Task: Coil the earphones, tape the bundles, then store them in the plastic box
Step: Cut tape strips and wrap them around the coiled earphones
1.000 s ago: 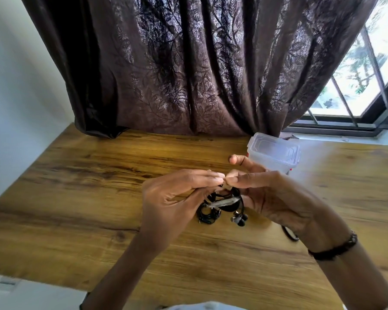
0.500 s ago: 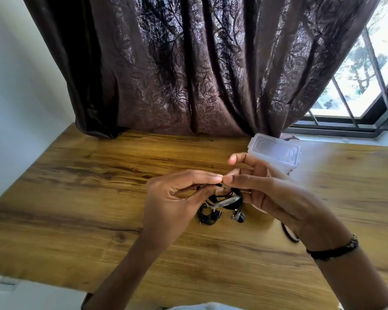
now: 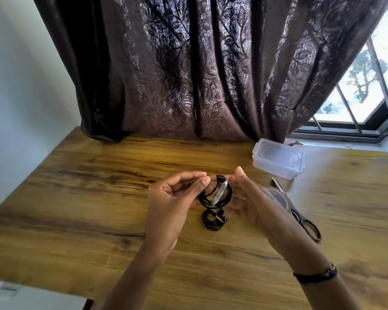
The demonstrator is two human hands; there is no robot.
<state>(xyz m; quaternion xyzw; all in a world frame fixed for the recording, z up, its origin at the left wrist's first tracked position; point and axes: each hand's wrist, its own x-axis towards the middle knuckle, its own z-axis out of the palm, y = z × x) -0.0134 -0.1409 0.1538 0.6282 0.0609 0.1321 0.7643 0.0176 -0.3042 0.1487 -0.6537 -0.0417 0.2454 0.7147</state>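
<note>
you had two black earphone coils: one coil [image 3: 215, 193] with a strip of clear tape [image 3: 220, 194], pinched above the table [image 3: 76, 198] by your left hand [image 3: 170, 202] and right hand [image 3: 251, 202]; a second coil [image 3: 213, 220] lay below. one shut plastic box [image 3: 278, 158], one pair of scissors [image 3: 300, 218]. since earlier, your hands had drifted apart, uncovering the scissors.

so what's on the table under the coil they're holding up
A second coiled black earphone bundle lies on the wooden table right below the held coil. The held coil and the hands cover its upper edge, so any tape on it can't be seen.
</note>
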